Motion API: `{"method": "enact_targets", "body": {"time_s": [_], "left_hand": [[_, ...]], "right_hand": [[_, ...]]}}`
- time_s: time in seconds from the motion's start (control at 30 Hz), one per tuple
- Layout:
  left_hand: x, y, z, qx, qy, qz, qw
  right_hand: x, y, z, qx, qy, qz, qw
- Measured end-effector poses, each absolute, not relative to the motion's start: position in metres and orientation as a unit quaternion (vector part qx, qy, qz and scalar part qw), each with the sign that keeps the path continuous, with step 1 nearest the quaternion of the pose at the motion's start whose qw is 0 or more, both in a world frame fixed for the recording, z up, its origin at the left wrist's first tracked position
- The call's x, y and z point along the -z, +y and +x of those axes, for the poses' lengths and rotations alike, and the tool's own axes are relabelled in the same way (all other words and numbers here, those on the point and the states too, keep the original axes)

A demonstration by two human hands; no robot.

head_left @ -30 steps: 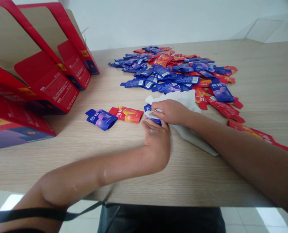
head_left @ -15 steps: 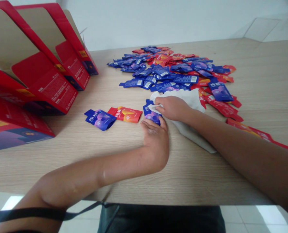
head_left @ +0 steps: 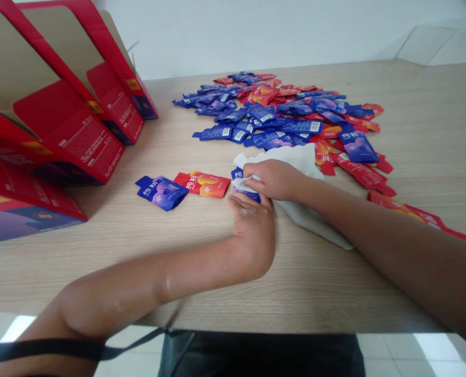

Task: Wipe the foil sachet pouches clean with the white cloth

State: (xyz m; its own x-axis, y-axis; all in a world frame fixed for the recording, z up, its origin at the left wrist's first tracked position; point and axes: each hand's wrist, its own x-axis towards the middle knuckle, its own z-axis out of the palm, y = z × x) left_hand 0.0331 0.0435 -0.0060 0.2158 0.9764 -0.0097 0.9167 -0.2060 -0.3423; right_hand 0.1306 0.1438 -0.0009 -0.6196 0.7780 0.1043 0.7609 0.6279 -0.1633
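A blue pouch point(head_left: 253, 197) lies flat on the table, mostly covered by cloth and fingers. My left hand point(head_left: 253, 222) grips its near edge against the tabletop, fingers on the left and thumb on the right. A white cloth point(head_left: 298, 155) is bunched in my right hand point(head_left: 272, 179), whose fingers are closed on it and press a fold onto the pouch. The rest of the cloth spreads under my right wrist. Just left of the hands lie a red pouch point(head_left: 207, 184) and another blue pouch point(head_left: 162, 192), touching each other.
A heap of blue and red pouches point(head_left: 264, 112) lies beyond my hands. One red pouch point(head_left: 417, 214) sits apart at the right, beside my right forearm. Red cartons point(head_left: 87, 136) with raised flaps stand at the left. A clear panel point(head_left: 425, 46) is at the back right.
My right hand has moved slightly nearer and left, bringing the cloth down over the middle of the pouch. My left hand stays in place.
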Motion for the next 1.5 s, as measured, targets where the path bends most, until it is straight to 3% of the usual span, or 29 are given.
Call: {"method": "enact_targets", "body": {"time_s": [0.53, 0.87, 1.07, 1.5], "left_hand": [[0.008, 0.043, 0.034, -0.099, -0.624, -0.769, 0.100], [0.005, 0.043, 0.034, -0.121, -0.612, -0.771, 0.123], [0.008, 0.043, 0.033, -0.120, -0.609, -0.769, 0.155], [0.005, 0.042, 0.033, -0.098, -0.626, -0.765, 0.112]], "right_hand": [[0.004, 0.152, 0.138, 0.006, -0.849, -0.524, 0.060], [-0.006, 0.145, 0.133, 0.011, -0.860, -0.486, 0.157], [0.000, 0.143, 0.130, -0.044, -0.886, -0.454, 0.082], [0.003, 0.152, 0.137, 0.002, -0.843, -0.535, 0.060]]}}
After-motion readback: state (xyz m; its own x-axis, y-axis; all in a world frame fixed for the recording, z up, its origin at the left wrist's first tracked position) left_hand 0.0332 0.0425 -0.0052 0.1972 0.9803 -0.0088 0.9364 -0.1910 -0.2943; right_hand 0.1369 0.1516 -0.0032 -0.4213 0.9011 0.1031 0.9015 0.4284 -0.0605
